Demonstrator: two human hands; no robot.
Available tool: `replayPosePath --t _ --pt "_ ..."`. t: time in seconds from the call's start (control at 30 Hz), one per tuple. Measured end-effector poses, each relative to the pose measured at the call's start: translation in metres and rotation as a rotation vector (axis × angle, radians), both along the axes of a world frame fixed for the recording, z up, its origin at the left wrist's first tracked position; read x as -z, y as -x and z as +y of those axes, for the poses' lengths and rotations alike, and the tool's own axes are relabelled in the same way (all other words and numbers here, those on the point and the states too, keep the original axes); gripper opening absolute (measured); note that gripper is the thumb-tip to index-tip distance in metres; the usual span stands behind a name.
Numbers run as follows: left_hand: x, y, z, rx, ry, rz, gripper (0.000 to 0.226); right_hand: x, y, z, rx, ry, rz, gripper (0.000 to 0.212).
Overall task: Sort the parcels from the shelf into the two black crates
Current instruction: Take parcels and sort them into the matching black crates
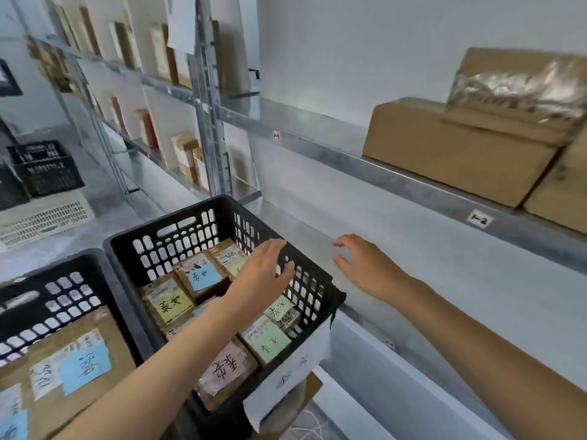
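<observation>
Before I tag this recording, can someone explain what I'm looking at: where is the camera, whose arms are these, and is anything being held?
There is no machine: one camera worn on a person's head looks forward and down at their bare arms. The left hand hovers open over a black crate holding small labelled parcels; a second black crate with a larger parcel stands to its left. The right hand is open above the metal shelf. Neither holds anything. Brown cardboard boxes sit on the shelf above.
</observation>
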State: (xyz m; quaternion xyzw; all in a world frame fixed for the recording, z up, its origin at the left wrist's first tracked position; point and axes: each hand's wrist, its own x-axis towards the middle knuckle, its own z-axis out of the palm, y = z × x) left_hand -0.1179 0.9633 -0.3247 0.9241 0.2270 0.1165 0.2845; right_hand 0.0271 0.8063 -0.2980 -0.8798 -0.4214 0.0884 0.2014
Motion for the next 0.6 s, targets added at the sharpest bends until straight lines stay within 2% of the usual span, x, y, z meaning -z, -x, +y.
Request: replayPosePath --t 0.17,0.27,0.6 --pt "-0.003 0.001 -0.073 0.148 0.074 0.009 0.053 -0.009 0.025 -0.093 0.147 -0.016 -0.017 0.04" --pt "-0.012 0.006 -0.125 0.269 0.051 -0.001 0.051 -0.015 0.05 -0.156 0.249 -0.043 -0.023 0.04" --pt "-0.072 0.025 -0.304 0.68 -0.027 -0.223 0.051 -0.067 0.136 -0.347 0.58 -0.103 -0.177 0.042"
